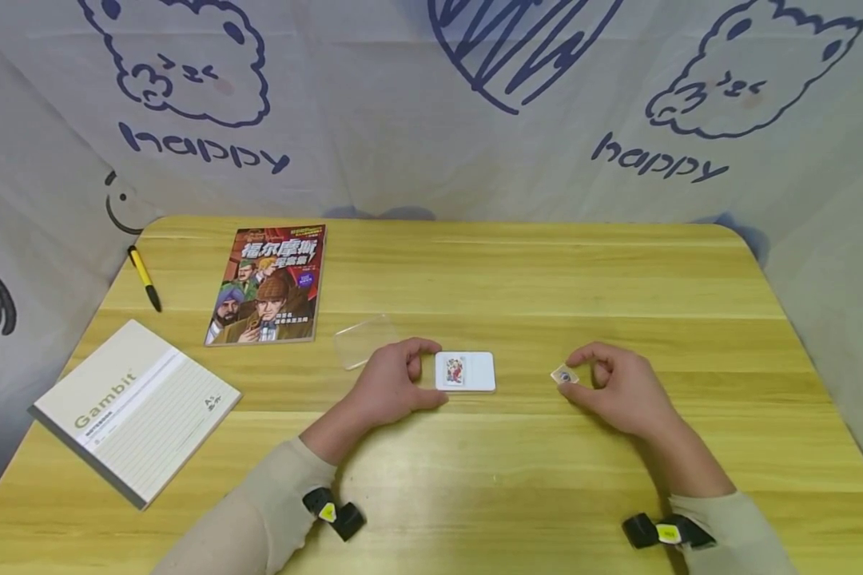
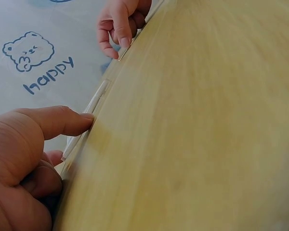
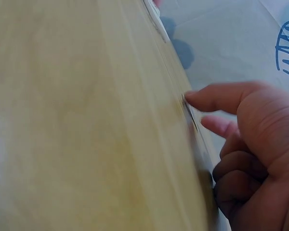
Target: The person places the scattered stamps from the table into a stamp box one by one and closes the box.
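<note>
My left hand (image 1: 391,385) grips the left end of a small white rectangular box (image 1: 482,372) between thumb and forefinger, near the middle of the table. On the box's left half lies a tiny card (image 1: 455,370) with a colourful joker-like figure. Off to the right, my right hand (image 1: 618,387) pinches a small pale card (image 1: 564,374) with a dark round picture by its edge, close over the wood. In the left wrist view the thumb meets the near side of the box (image 2: 94,101). The right wrist view shows the small card (image 3: 190,112) edge-on, thin and dark.
A clear plastic cover (image 1: 355,343) lies just behind my left hand. Farther left are a comic-style book (image 1: 266,287), a Gambit notebook (image 1: 137,411) and a yellow-black pen (image 1: 144,278). A printed white cloth (image 1: 403,120) hangs behind the wooden table (image 1: 532,479).
</note>
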